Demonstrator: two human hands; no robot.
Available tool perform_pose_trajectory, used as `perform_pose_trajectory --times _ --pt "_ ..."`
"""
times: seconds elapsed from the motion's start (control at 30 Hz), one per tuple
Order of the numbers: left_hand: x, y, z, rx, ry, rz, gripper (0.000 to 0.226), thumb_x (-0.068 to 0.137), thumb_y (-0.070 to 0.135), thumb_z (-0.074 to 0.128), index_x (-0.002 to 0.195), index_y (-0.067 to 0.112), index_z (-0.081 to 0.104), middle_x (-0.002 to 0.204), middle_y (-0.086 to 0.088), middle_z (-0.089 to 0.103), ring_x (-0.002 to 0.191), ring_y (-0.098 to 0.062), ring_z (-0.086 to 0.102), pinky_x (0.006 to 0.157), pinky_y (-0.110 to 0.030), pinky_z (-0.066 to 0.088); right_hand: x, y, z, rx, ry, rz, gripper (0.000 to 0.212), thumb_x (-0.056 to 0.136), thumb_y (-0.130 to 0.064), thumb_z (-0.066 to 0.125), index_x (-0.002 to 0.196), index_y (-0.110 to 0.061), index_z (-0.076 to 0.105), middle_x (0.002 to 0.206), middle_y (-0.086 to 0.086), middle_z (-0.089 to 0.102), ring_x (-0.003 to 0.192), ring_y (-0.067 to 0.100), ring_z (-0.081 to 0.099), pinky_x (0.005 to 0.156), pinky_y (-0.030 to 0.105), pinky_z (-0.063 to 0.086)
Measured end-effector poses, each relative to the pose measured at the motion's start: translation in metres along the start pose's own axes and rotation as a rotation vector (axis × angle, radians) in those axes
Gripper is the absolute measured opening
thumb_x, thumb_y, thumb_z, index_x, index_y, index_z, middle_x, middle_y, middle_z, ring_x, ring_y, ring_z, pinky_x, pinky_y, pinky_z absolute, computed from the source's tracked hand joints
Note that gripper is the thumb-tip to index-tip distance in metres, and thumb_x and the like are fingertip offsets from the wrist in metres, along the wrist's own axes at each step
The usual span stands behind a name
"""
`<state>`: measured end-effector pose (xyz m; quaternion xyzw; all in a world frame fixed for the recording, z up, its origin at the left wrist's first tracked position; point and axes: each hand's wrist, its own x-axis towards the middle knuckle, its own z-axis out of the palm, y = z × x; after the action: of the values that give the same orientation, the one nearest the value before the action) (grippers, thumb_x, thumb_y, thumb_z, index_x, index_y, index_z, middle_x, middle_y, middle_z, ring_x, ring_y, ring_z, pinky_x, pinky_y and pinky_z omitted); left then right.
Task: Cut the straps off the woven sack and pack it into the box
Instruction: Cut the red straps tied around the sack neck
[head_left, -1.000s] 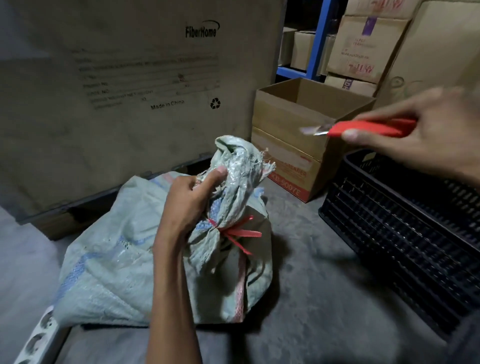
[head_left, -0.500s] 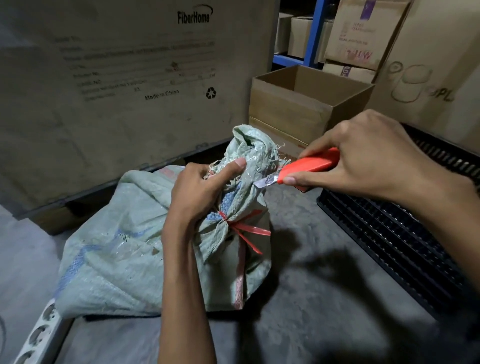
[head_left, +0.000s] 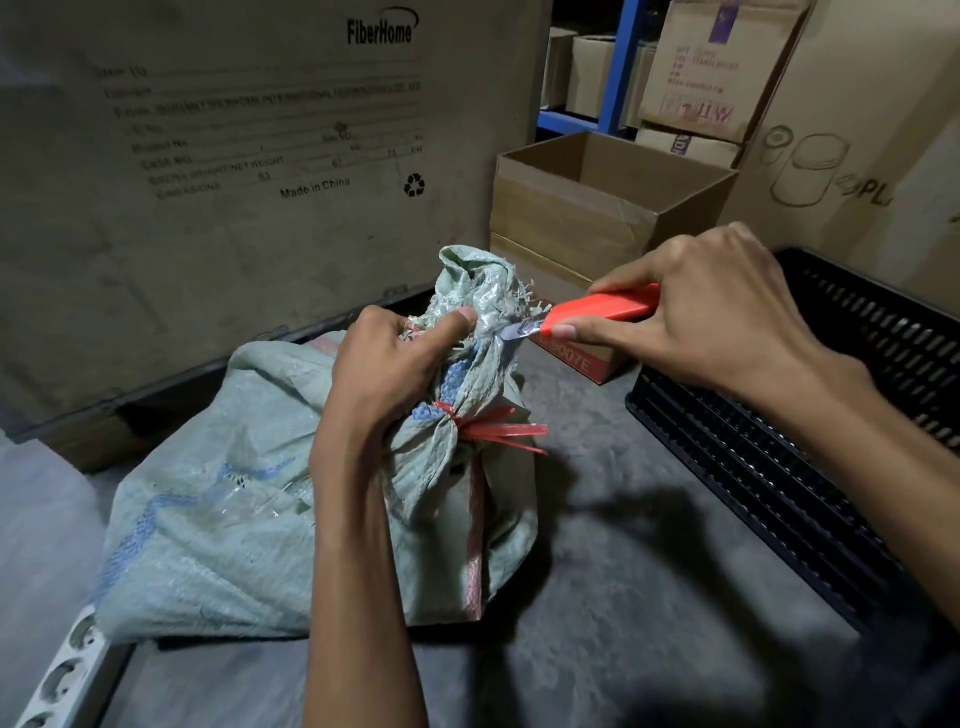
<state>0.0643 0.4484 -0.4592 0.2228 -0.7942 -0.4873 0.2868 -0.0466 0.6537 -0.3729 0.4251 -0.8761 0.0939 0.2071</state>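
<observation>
A pale green woven sack (head_left: 218, 519) lies on the grey floor, its neck bunched upright and tied with a red strap (head_left: 493, 431). My left hand (head_left: 395, 364) grips the bunched neck just above the strap, thumb pressed on the fabric. My right hand (head_left: 691, 312) holds a red utility knife (head_left: 597, 312); its short blade touches the right side of the neck, above the strap. An open cardboard box (head_left: 597, 218) stands behind the sack to the right.
A large FiberHome carton (head_left: 234, 156) fills the back left. A black plastic crate (head_left: 831, 431) sits at the right. Stacked cartons (head_left: 717, 67) and a blue rack post (head_left: 621, 62) are at the back. A white perforated rail (head_left: 62, 675) lies bottom left.
My right hand came down from the upper right with the knife and brought the blade against the sack's neck. The left hand has kept its grip on the neck.
</observation>
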Motion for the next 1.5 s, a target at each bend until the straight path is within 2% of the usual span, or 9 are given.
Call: perform_pose_trajectory --times 0.2,0.3,0.37,0.5,0.6,0.73,0.93,1.1,1.5 --pt "0.0 -0.013 -0.017 0.058 -0.011 -0.056 0.054 0.075 0.058 0.071 0.05 0.018 0.045 0.045 0.002 0.038 0.045 -0.016 0.033 0.055 -0.035 0.032 0.011 0.029 -0.005 -0.083 0.07 0.234 0.082 0.065 -0.094 0.034 0.098 -0.032 0.076 0.054 -0.009 0.057 0.05 0.013 0.05 0.066 0.03 0.047" --pt "-0.001 -0.024 -0.045 -0.033 0.042 -0.174 0.072 0.065 0.07 0.069 0.082 0.0 0.073 0.075 -0.018 0.07 0.066 -0.021 0.064 0.072 -0.046 0.052 0.01 0.07 -0.036 0.17 0.013 0.398 0.094 0.051 -0.1 0.042 0.103 -0.029 0.075 0.075 -0.002 0.07 0.07 0.021 0.066 0.068 0.045 0.06" --pt "0.002 -0.023 -0.05 -0.089 0.039 -0.21 0.082 0.066 0.073 0.068 0.087 -0.007 0.072 0.078 -0.021 0.072 0.074 -0.019 0.066 0.074 -0.044 0.052 0.005 0.072 -0.038 0.234 0.006 0.324 0.091 0.05 -0.101 0.046 0.101 -0.031 0.075 0.083 -0.003 0.072 0.08 0.021 0.068 0.072 0.048 0.06" --pt "0.002 -0.008 -0.03 -0.087 -0.126 -0.184 0.052 0.083 0.062 0.068 0.087 0.012 0.08 0.089 0.008 0.081 0.091 -0.005 0.074 0.085 -0.037 0.056 0.002 0.032 -0.026 0.228 -0.104 0.119 0.079 0.06 -0.095 0.044 0.097 -0.034 0.077 0.084 -0.011 0.07 0.079 0.009 0.064 0.066 0.023 0.048" --pt "0.001 -0.002 -0.012 -0.112 -0.19 -0.146 0.047 0.088 0.058 0.066 0.095 0.013 0.08 0.098 0.0 0.081 0.101 -0.011 0.074 0.094 -0.04 0.055 0.002 0.014 -0.025 0.259 -0.128 0.032 0.078 0.061 -0.093 0.045 0.096 -0.032 0.077 0.08 -0.015 0.071 0.073 0.004 0.063 0.077 0.032 0.051" --pt "-0.003 0.002 0.005 -0.085 -0.199 -0.088 0.06 0.085 0.064 0.062 0.081 0.005 0.072 0.081 0.004 0.075 0.08 -0.012 0.068 0.081 -0.038 0.052 -0.003 0.008 -0.024 0.187 -0.122 -0.053 0.083 0.057 -0.095 0.037 0.095 -0.033 0.077 0.078 -0.016 0.071 0.072 0.007 0.062 0.091 0.049 0.05" --pt "-0.007 0.001 0.009 -0.111 -0.102 -0.025 0.08 0.078 0.068 0.063 0.074 -0.012 0.052 0.067 -0.008 0.049 0.065 -0.014 0.044 0.062 -0.038 0.036 -0.003 0.009 -0.023 0.013 -0.104 -0.085 0.091 0.056 -0.101 0.022 0.091 -0.038 0.077 0.077 -0.014 0.074 0.071 0.01 0.056 0.093 0.042 0.041" --pt "-0.01 0.003 0.009 -0.094 -0.035 -0.014 0.072 0.082 0.059 0.07 0.056 0.005 0.029 0.057 -0.008 0.029 0.054 -0.018 0.025 0.053 -0.041 0.022 -0.003 0.009 -0.022 0.009 -0.128 -0.099 0.086 0.056 -0.1 0.025 0.093 -0.042 0.076 0.078 -0.018 0.073 0.073 0.006 0.054 0.089 0.038 0.036" --pt "-0.007 -0.002 0.011 -0.101 -0.001 -0.116 0.072 0.078 0.059 0.074 0.047 0.019 0.022 0.048 -0.001 0.023 0.047 -0.018 0.021 0.049 -0.03 0.019 -0.004 0.01 -0.015 0.018 -0.163 -0.115 0.083 0.058 -0.099 0.031 0.097 -0.041 0.076 0.08 -0.017 0.073 0.071 0.004 0.049 0.092 0.041 0.039"
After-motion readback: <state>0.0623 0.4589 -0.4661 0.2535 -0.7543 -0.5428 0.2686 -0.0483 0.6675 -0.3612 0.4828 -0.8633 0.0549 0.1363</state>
